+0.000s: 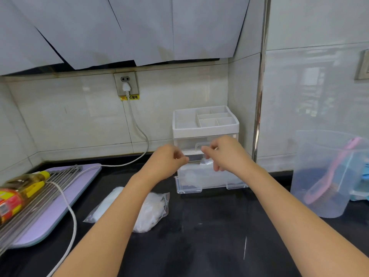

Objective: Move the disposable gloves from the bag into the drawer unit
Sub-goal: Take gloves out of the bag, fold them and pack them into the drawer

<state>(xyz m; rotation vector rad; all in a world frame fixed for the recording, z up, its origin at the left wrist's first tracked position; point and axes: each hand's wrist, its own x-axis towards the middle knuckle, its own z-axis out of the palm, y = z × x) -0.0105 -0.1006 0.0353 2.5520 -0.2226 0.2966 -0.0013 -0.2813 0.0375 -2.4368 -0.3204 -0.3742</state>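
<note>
Black countertop [209,236], five items directly on it.
Drawer unit [205,128] at the back against the wall, bag [151,212] in front-left of it, purple cutting board [54,212] far left, white cable [72,218] trailing across the board, translucent jug [323,176] right.

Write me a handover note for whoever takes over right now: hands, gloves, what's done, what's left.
Left hand: fingers curled over the open lower drawer; hold unclear.
Right hand: curled too, a crumpled clear glove just under it; grip unclear.
Drawer unit stands at the back of the counter; some gloves already lie in the drawer.
Bag on the counter, left of the unit, still holds gloves.
Left to do: move the rest, shut the drawer.
</note>
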